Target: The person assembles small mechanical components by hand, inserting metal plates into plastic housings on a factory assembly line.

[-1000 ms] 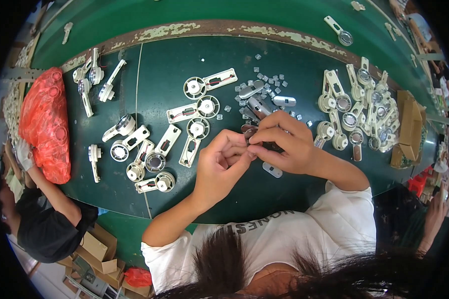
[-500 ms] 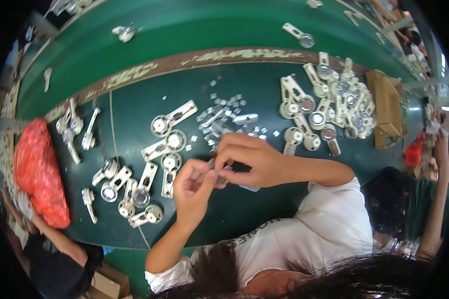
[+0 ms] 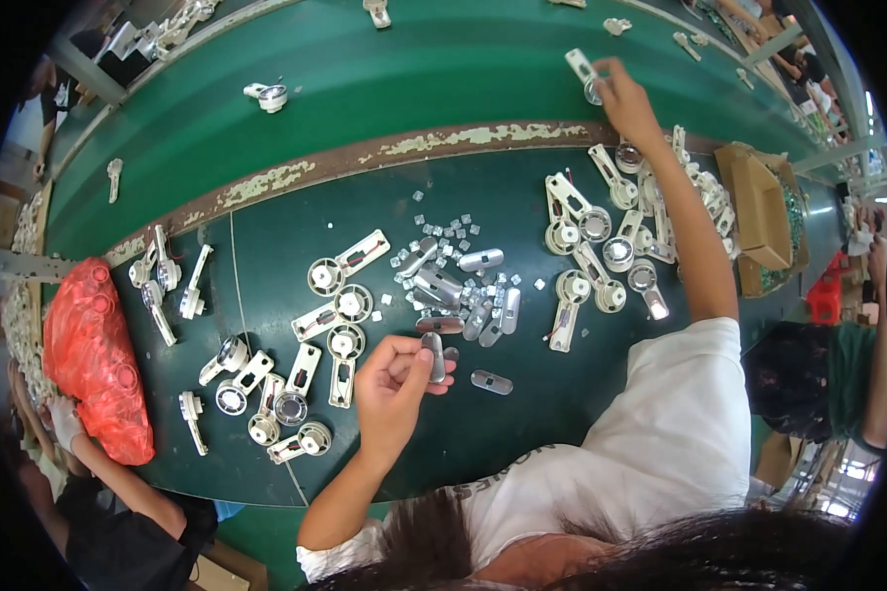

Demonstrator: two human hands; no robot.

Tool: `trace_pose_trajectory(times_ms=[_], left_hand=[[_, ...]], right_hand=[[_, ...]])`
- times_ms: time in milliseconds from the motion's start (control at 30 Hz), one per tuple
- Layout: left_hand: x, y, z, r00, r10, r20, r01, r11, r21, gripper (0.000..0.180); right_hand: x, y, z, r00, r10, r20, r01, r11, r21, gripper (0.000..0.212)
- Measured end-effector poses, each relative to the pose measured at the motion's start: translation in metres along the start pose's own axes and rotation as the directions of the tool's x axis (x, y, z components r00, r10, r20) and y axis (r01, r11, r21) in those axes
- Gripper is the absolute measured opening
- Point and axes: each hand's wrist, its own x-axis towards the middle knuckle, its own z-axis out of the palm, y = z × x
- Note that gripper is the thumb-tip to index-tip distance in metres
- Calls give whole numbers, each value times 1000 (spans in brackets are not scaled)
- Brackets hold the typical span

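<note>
Between the thumb and fingers of my left hand (image 3: 392,389) is a small oval grey cover piece (image 3: 435,357); a second grey edge shows beside it. My right hand (image 3: 625,98) reaches far out over the green belt. Its fingers close on the round end of a white long-handled plastic part (image 3: 580,66), partly hiding it. Near my left hand lie several grey oval pieces (image 3: 481,260) and small clear square pieces (image 3: 455,229). One oval piece (image 3: 492,382) lies apart, to the right of my left hand.
White round-headed parts lie left (image 3: 291,406) and at the right in a pile (image 3: 660,217). A cardboard box (image 3: 759,212) stands at the right edge. A red bag (image 3: 94,364) sits left, near a co-worker's gloved hand (image 3: 66,422). A worn raised ledge (image 3: 434,141) borders the belt.
My hands were together over the grey pieces. My right hand has moved away, up and right, to the white part on the belt. My left hand keeps the cover piece. The view has shifted slightly.
</note>
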Motion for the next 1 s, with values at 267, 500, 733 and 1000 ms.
trace_pose_trajectory(times_ms=[267, 500, 733, 1000], left_hand=[[8, 0, -2, 996, -76, 53, 79, 995, -63, 17], [9, 5, -1, 997, -77, 29, 78, 996, -41, 23], [6, 3, -2, 996, -81, 48, 85, 992, -94, 23], [6, -5, 1, 992, -100, 76, 108, 988, -111, 22]], right_hand=[[-103, -149, -26, 865, -239, 442, -453, 11, 892, 49], [-143, -198, -21, 811, -481, 332, 219, 777, 591, 38], [-147, -202, -5, 803, -557, 212, 259, 646, 718, 26], [-168, -224, 27, 774, -178, 607, -472, 476, 742, 25]])
